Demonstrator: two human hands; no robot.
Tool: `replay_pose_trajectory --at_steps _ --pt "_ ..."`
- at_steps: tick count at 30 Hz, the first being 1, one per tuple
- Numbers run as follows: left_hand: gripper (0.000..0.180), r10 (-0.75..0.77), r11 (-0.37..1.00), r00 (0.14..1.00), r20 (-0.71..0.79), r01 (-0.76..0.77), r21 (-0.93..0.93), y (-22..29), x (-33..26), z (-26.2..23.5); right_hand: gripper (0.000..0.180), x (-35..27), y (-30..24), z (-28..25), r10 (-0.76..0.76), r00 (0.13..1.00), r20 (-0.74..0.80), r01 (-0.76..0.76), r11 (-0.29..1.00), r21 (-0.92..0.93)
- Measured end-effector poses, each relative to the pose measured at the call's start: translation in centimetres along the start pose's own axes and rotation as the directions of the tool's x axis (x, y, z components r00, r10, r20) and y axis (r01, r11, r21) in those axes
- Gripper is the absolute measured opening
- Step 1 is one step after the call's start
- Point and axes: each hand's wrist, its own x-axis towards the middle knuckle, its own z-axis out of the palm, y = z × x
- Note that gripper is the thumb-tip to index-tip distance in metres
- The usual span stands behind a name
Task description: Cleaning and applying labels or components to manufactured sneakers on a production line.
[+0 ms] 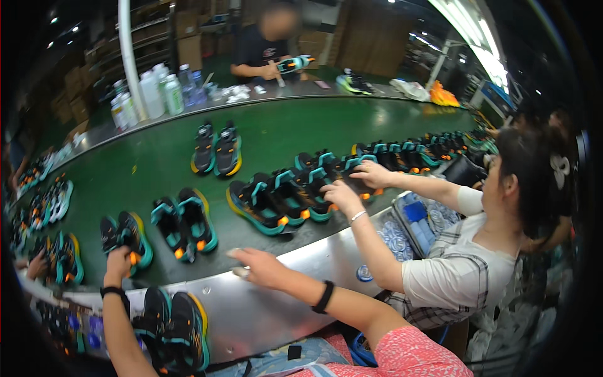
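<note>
My left hand (118, 264) reaches to a pair of black sneakers (129, 235) with teal and yellow soles at the left of the green belt. Its fingers are closed at the heel of one sneaker. My right hand (262, 269) hangs over the metal edge, empty, its fingers apart and whitish coverings on some fingertips. Between my arms, close to me, another pair of the same sneakers (182, 327) sits at the metal ledge. Just beyond my hands stands a further pair (185, 223), orange tabs at the heels.
To my right a co-worker (471, 251) touches a row of sneakers (282, 195) on the green belt (301, 132). One pair (217, 147) stands farther off. Across the belt, a person (267, 50) holds a shoe beside bottles (160, 88). A metal ledge (282, 301) runs along my side.
</note>
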Motion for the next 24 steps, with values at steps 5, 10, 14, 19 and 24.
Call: replay_pose_trajectory --at_steps 5,10,14,19,24 --pt "0.030 -0.066 0.942 0.996 -0.064 0.083 0.324 10.0 0.5 -3.1 0.050 7.0 1.6 1.3 0.144 0.988 0.050 -0.129 0.966 -0.224" --pt "0.032 0.278 0.915 0.949 0.147 -0.215 -0.340 19.3 2.4 -3.0 0.026 10.2 7.0 6.6 0.276 0.956 0.097 -0.241 0.932 -0.271" --pt "0.029 0.200 0.945 0.960 0.195 -0.136 -0.299 16.3 4.0 1.8 0.027 8.4 4.6 4.2 0.212 0.977 0.010 -0.206 0.962 -0.178" --pt "0.018 0.163 0.890 0.967 0.197 -0.059 -0.451 19.3 2.5 -0.3 0.047 10.2 2.4 3.6 0.135 0.991 -0.004 -0.133 0.970 -0.205" --pt "0.025 0.169 0.924 0.922 0.348 -0.025 -0.383 24.9 -1.4 -3.7 0.020 11.5 4.9 7.7 0.147 0.988 0.034 -0.132 0.950 -0.283"
